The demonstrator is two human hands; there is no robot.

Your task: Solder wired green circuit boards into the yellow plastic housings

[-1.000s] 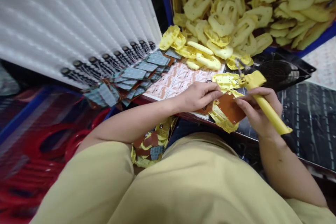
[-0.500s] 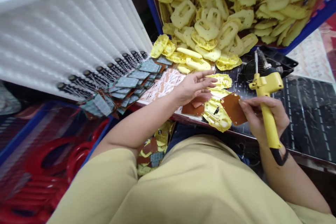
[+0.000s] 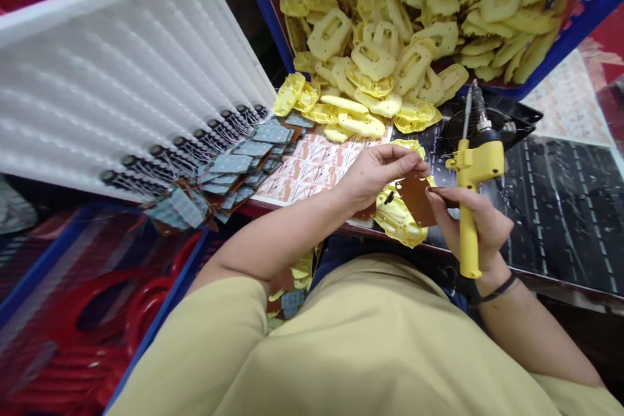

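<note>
A brown circuit board (image 3: 418,203) is pinched between the thumb and forefinger of my right hand (image 3: 480,224). That same hand also carries a yellow soldering gun (image 3: 470,208), its handle hanging down across the fingers and its tip pointing away from me. My left hand (image 3: 385,172) has thumb and fingers closed at the board's upper edge. Under and beside the board lies a yellow plastic shell (image 3: 402,231) with a small black part in it. Another yellow shell (image 3: 409,145) is partly hidden behind my left fingers.
A blue crate (image 3: 550,78) full of yellow shells stands at the back, with loose yellow shells (image 3: 348,120) before it. Stacked circuit boards (image 3: 231,164), wired to small black round parts, lie beside a white foam tray (image 3: 131,71). Red plastic parts (image 3: 92,299) fill a crate at lower left.
My left hand has gone from spread fingers to a closed grip at the board's top edge. My right hand has shifted left with the board and soldering gun.
</note>
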